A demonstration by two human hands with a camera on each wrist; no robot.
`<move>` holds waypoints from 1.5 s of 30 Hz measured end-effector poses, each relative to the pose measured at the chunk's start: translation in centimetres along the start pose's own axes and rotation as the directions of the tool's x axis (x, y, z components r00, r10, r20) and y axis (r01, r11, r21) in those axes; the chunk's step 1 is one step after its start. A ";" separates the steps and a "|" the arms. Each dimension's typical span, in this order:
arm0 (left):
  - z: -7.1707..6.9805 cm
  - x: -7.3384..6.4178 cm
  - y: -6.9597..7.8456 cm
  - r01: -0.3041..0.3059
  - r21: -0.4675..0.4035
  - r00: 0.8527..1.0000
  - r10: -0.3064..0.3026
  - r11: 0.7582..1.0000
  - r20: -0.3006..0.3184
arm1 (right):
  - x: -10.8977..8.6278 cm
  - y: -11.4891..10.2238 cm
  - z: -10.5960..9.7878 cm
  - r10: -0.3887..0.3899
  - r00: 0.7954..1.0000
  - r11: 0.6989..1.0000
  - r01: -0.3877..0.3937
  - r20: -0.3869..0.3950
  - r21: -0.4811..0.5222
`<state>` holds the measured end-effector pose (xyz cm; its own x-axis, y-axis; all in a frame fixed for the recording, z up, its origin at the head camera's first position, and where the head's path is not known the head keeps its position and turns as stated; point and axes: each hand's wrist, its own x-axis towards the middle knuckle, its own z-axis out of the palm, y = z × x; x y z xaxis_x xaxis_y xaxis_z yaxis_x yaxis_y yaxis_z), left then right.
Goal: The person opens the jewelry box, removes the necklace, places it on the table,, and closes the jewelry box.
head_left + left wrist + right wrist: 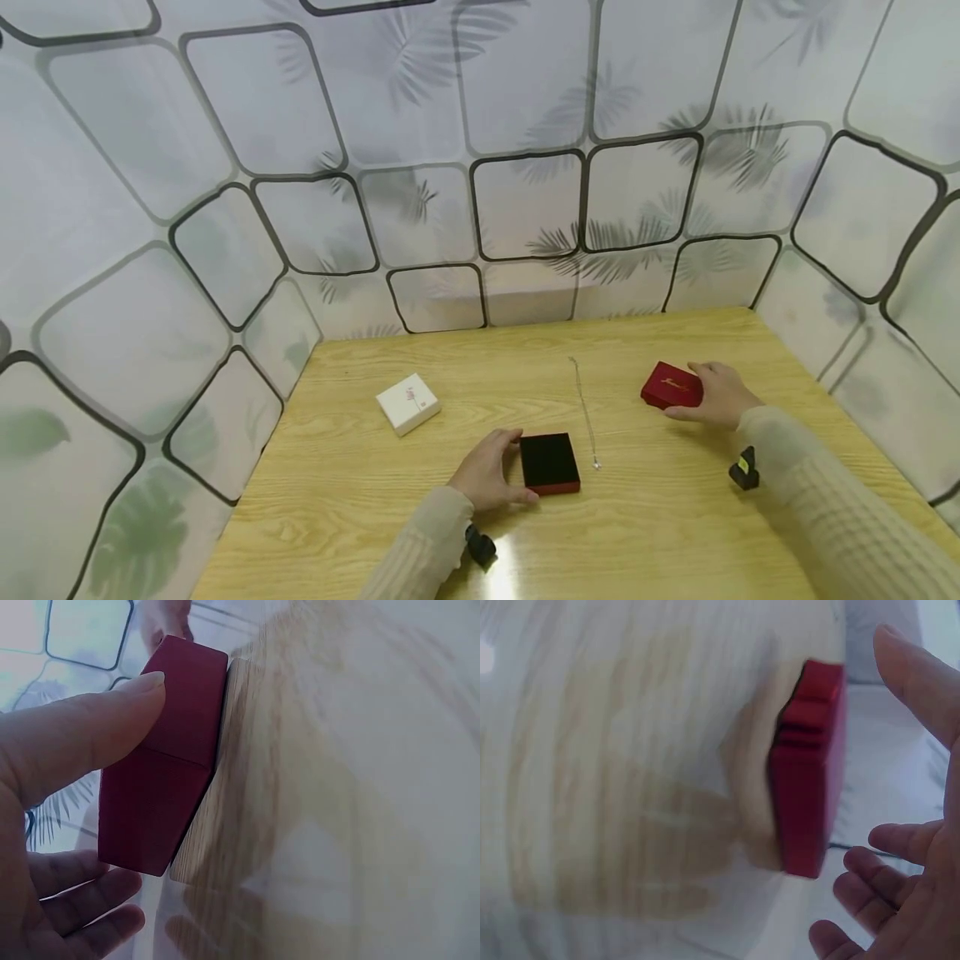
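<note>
On the table, a small red jewelry box bottom (550,461) lies with its black lining facing up. My left hand (486,472) holds it at its left side, thumb at the near edge and index finger at the far corner. In the left wrist view the thumb lies against the red side wall (176,705); part of the grip is hidden behind the box. Farther right, a red lid (672,386) with gold lettering lies on the table. My right hand (712,398) is spread around its right side; the right wrist view shows a gap between fingers (874,877) and lid.
Between the red pieces a thin silver necklace (583,408) lies stretched out, its small pendant (596,462) toward me. A white box (408,404) with a printed design sits at the left. Patterned fabric (525,208) encloses the back and sides of the wooden table (337,517).
</note>
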<state>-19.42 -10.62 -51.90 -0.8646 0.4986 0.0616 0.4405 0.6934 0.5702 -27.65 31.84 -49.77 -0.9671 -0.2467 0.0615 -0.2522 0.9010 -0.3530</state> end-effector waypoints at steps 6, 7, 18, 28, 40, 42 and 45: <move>0.0 0.0 0.0 0.012 -0.006 1.000 -0.012 1.000 0.010 | -0.2 1.3 0.5 0.034 0.998 0.999 -0.035 0.054 0.015; 0.0 0.0 0.1 0.013 -0.008 1.000 -0.013 1.000 0.011 | -0.3 1.4 0.6 0.038 0.998 0.999 -0.040 0.059 0.021; 0.0 0.2 0.0 0.009 -0.001 1.000 -0.009 1.000 0.008 | -0.4 2.0 0.5 0.066 0.993 0.998 -0.068 0.096 0.013; 0.2 0.2 0.0 0.009 -0.008 1.000 -0.009 1.000 0.000 | -0.4 1.5 0.3 0.070 0.994 0.997 -0.072 0.082 0.020; 0.1 0.1 0.2 0.010 -0.008 1.000 -0.010 1.000 0.002 | -0.4 1.5 0.5 0.109 0.990 0.990 -0.117 0.093 0.080; 0.1 0.1 0.3 0.014 -0.011 1.000 -0.014 1.000 0.004 | -0.2 1.4 0.5 0.110 0.989 0.987 -0.121 0.103 0.107; 0.1 0.1 0.3 0.019 -0.011 1.000 -0.019 1.000 0.006 | -0.2 0.8 0.6 0.088 0.990 0.984 -0.104 0.113 0.142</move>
<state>-19.35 -10.32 -51.78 -0.8713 0.4886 0.0453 0.4210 0.6970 0.5804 -27.67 32.38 -50.63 -0.9759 -0.2048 -0.0758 -0.1432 0.8620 -0.4863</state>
